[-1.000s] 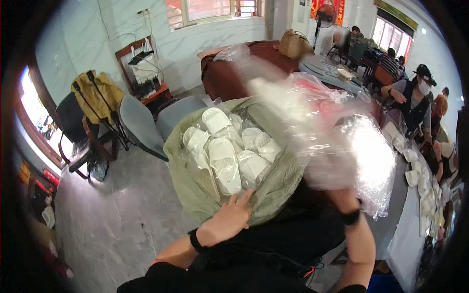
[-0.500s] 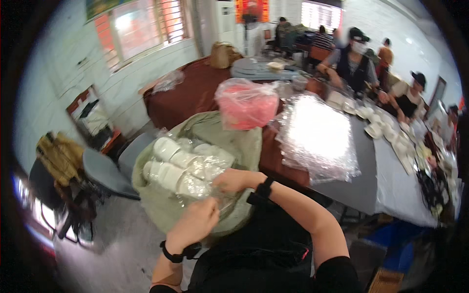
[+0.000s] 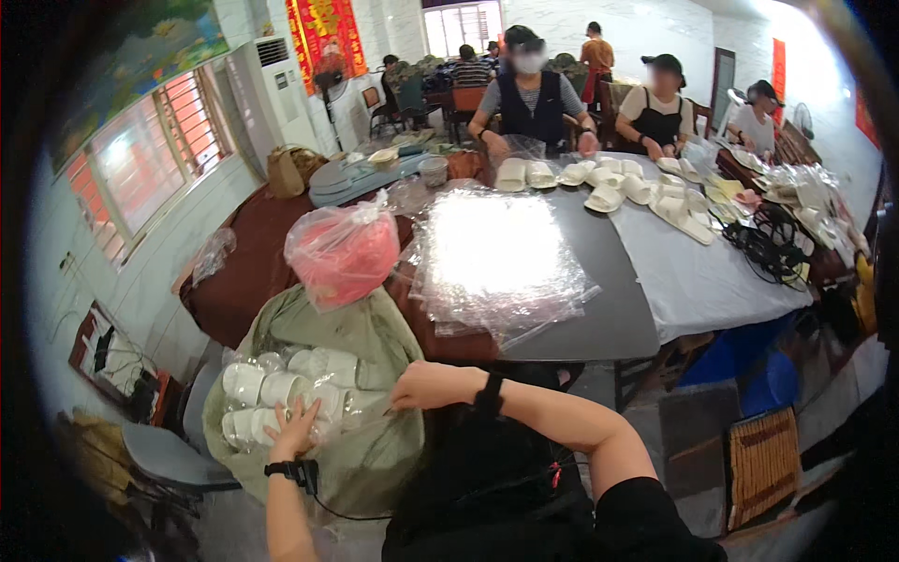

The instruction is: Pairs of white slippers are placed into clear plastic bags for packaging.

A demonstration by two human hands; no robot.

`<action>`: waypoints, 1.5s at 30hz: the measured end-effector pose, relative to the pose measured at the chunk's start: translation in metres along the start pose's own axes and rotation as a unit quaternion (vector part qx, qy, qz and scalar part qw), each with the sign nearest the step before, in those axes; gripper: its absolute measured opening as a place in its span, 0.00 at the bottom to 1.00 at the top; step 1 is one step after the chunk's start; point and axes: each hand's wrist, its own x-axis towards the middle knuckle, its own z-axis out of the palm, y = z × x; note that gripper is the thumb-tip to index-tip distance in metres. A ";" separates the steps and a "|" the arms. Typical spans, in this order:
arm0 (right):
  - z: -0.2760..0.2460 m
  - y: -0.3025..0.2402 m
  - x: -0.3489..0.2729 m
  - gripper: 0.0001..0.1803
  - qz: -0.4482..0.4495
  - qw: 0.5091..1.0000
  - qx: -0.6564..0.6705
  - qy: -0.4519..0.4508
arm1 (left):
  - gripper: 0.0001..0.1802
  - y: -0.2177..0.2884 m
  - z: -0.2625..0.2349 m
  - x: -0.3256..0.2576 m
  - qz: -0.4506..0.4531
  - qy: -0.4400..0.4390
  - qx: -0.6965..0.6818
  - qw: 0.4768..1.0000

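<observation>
White slippers (image 3: pixel 281 389) in clear plastic bags fill the mouth of a pale green sack (image 3: pixel 384 328) in front of me, on the left. My left hand (image 3: pixel 294 430) lies on the packed slippers with its fingers spread. At the sack's right side, my right hand (image 3: pixel 433 385) pinches the edge of a clear plastic bag (image 3: pixel 365 406) that reaches over the slippers. The exact grip of its fingertips is hard to see. Dark bands sit on both wrists.
Beyond the sack stand a pink-filled plastic bag (image 3: pixel 343 251) and a shiny stack of clear bags (image 3: pixel 501 253) on the table. Loose slippers (image 3: pixel 618 180) and black straps (image 3: pixel 768 242) lie farther right. Several co-workers sit across. A grey chair (image 3: pixel 173 456) is at left, a wooden-slat stool (image 3: pixel 763 465) at lower right.
The view has turned to the right, so the sack and bags appear farther left. My left hand has gone from closed near the sack's front edge to spread upon the slippers. My right hand stays closed.
</observation>
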 end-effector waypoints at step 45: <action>-0.072 0.097 -0.323 0.21 0.275 0.834 0.035 0.477 | 0.48 0.391 -0.030 0.076 0.556 0.174 -0.063 0.810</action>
